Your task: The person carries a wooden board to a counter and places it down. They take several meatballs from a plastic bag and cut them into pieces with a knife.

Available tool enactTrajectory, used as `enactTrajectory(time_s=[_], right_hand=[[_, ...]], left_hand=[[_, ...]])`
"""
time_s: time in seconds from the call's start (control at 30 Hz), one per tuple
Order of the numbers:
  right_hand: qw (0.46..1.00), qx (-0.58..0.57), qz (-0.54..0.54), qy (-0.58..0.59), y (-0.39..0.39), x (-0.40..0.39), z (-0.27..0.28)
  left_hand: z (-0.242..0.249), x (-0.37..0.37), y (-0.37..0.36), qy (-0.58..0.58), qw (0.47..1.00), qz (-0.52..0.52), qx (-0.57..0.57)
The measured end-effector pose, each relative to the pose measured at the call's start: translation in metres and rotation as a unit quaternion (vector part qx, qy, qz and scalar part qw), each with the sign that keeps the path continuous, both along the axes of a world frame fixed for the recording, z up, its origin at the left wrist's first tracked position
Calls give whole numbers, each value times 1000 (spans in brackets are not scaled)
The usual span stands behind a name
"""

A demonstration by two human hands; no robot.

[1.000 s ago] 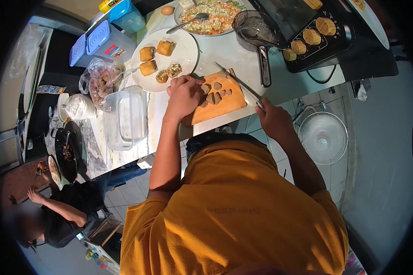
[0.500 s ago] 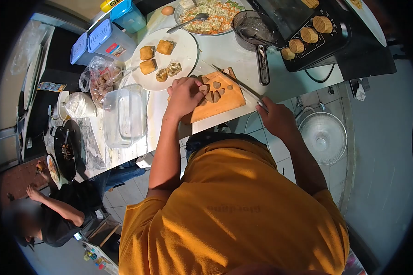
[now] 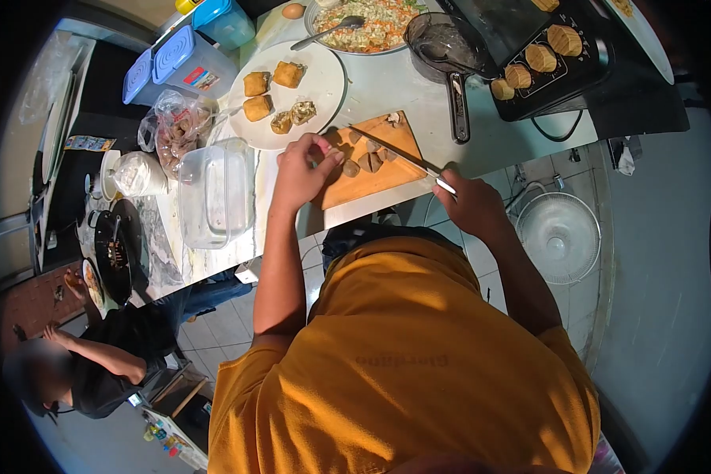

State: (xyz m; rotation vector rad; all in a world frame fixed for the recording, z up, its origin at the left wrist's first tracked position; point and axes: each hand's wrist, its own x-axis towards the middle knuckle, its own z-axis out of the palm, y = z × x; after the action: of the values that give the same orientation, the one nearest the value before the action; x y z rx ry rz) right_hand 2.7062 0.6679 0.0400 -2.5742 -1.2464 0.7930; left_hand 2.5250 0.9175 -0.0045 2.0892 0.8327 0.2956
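Observation:
My right hand point(image 3: 472, 204) is closed round the handle of a knife point(image 3: 399, 152), whose blade slants over the wooden cutting board point(image 3: 399, 178). Cut brown pieces, like chopped meatballs point(image 3: 369, 163), lie on the board, partly under the blade. At the board's left edge is my left hand point(image 3: 302, 167), thumb and fingers drawn together; whatever is between them is too small to make out. Behind it, a white plate point(image 3: 253, 67) bears several golden fried tofu pieces point(image 3: 257, 108), one of them split with its filling showing.
A black saucepan point(image 3: 460, 103) points its handle at me, beside a dark griddle point(image 3: 588, 67). A bowl of chopped vegetables point(image 3: 379, 35) stands at the back. Left are a clear plastic container point(image 3: 216, 197) and a bagged brown food point(image 3: 183, 130). Another person point(image 3: 110, 355) sits at lower left.
My left hand has drawn back leftward from the pieces. The knife has swung leftward, its blade now over the board, and my right hand has moved slightly left and down.

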Motion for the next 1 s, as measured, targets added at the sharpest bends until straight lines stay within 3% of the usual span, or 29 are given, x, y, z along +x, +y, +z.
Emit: enactTrajectory(time_s=[0.33,0.67,0.73,0.87,1.0], right_hand=[[999,10,7,38,-1,6,3],[989,76,-116,46,-22,2,-13],[986,89,-131,46,-25,1,-15],[981,93,-162,52,-27,-1,-12],[977,111,-170,66,-32,-4,-10]], left_hand=[[13,2,6,-9,999,47,-2],[-11,66,-9,-11,999,20,-43],[-23,78,-13,-100,983,-11,157],[-23,87,-27,-57,977,-63,197],[-12,78,-30,-55,991,-100,77]])
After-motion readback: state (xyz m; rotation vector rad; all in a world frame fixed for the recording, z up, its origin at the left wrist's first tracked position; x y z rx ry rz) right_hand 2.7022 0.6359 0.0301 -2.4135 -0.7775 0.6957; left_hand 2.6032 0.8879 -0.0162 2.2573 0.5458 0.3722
